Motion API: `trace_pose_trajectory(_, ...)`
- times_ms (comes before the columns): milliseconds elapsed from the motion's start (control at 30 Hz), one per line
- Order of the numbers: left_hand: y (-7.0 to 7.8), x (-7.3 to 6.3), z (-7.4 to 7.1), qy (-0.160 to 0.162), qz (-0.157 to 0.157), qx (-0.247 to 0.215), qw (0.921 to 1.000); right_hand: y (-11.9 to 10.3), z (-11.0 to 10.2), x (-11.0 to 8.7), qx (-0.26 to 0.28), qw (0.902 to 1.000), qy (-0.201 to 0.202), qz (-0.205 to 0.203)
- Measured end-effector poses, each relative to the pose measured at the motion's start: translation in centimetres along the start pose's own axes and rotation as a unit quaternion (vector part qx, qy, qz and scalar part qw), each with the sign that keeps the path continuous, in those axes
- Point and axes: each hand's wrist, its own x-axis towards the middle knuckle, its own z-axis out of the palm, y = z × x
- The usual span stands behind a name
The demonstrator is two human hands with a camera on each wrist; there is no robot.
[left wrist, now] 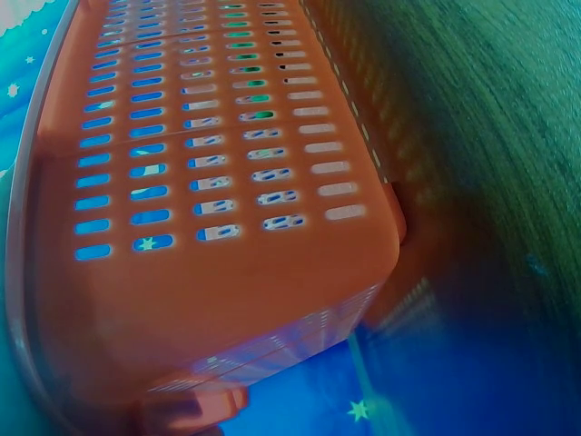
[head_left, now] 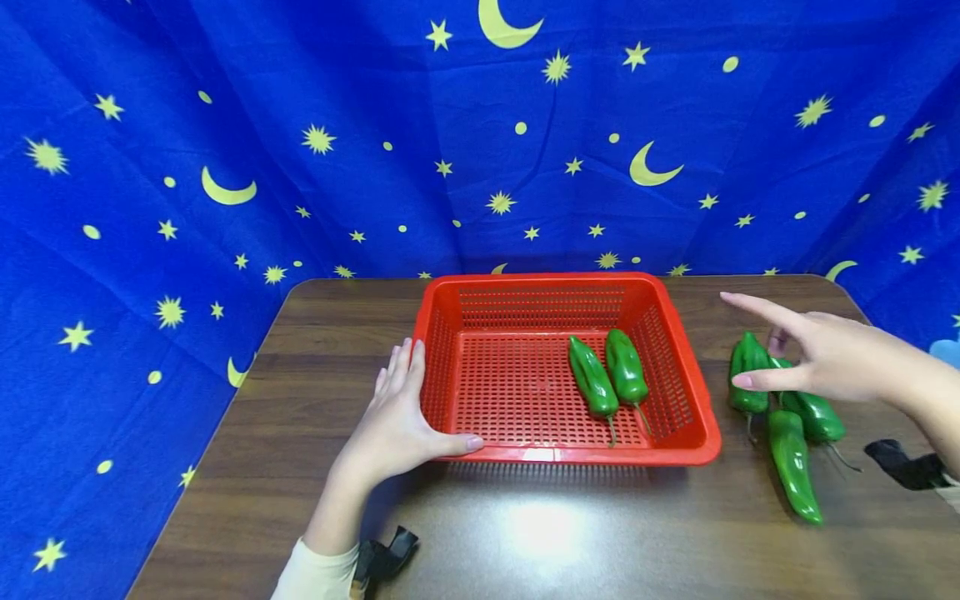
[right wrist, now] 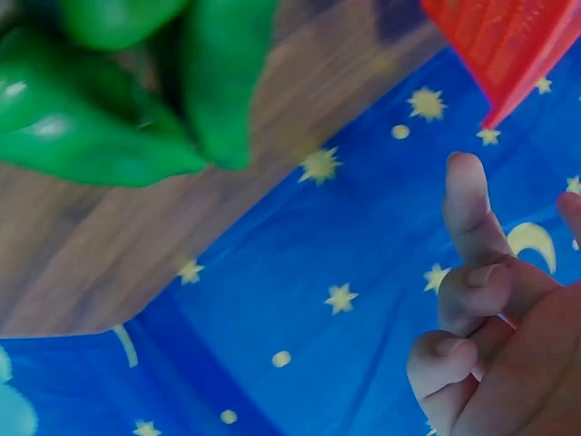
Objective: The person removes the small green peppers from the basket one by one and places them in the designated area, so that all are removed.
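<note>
A red plastic basket (head_left: 693,417) with slotted walls stands on the table, two green peppers (head_left: 592,379) lying side by side in its right half. My left hand (head_left: 393,429) rests against the basket's front left corner, fingers straight along the left side and thumb along the front rim. The left wrist view is filled by the basket's slotted wall (left wrist: 209,300). Over to the right, my right hand (head_left: 840,354) hovers above three more green peppers (head_left: 791,467), partly covering them. Its index finger and thumb are spread apart, the other fingers bend loosely, and it holds nothing.
The brown wooden table (head_left: 300,417) has rounded far corners. Behind it and at both sides hangs a blue cloth (head_left: 360,75) with yellow moons and stars. Black straps (head_left: 386,554) dangle at the wrists.
</note>
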Motion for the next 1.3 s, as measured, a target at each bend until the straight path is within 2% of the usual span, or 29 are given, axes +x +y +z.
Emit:
trace_pose_trajectory(300, 0.0, 0.0, 0.0, -0.003, -0.002, -0.001, 1.0, -3.8, -1.4, 3.0, 0.039, 0.999, 0.01, -0.018)
trace_pose_trajectory(533, -0.1, 0.0, 0.1, -0.008, -0.009, -0.008, 0.9999, -5.8, -1.2, 5.3, 0.073, 0.9943, 0.034, -0.07)
trace_pose_trajectory(667, 0.0, 0.0, 0.1, -0.004, -0.009, -0.006, 0.9999, -6.9, -0.9, 6.4, 0.087, 0.9923, 0.031, -0.082)
trace_pose_trajectory(933, -0.1, 0.0, 0.2, -0.001, -0.003, 0.0, 1.0, -8.3, 0.4, 7.9, 0.092, 0.9913, 0.012, -0.094)
trace_pose_trajectory(1167, -0.1, 0.0, 0.1, -0.003, -0.006, -0.001, 1.0, -8.8, 2.3, 8.8, 0.058, 0.9912, 0.017, -0.118)
trace_pose_trajectory(1300, -0.2, -0.1, 0.0, -0.002, -0.005, -0.002, 1.0, -9.1, 3.3, 9.2, 0.054, 0.9902, -0.006, -0.129)
